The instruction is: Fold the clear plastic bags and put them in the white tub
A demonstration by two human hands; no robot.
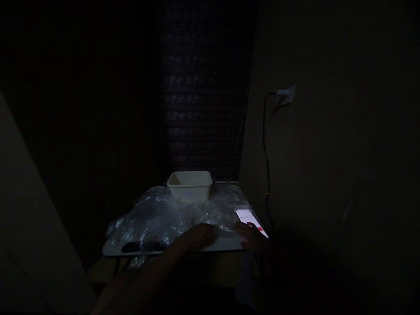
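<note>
The scene is very dark. Clear crinkled plastic sheeting (157, 214) covers much of a small white table (113, 248). On the plastic towards the back stands a white rectangular tub (190, 192). My left hand (201, 236) rests at the front edge, its fingers curled at the plastic; what they hold is too dark to make out. Beside the phone, my right hand (248, 235) lies over the table's right front corner with its fingers apart. The lit phone (250, 220) shows a timer and a red button, and my right fingers overlap its lower part.
A dark blind (197, 100) hangs behind the table, with a thin cord loop at its right. On the right wall, a black cable (265, 140) runs down from a plugged-in socket (288, 95). A pale surface slants at far left.
</note>
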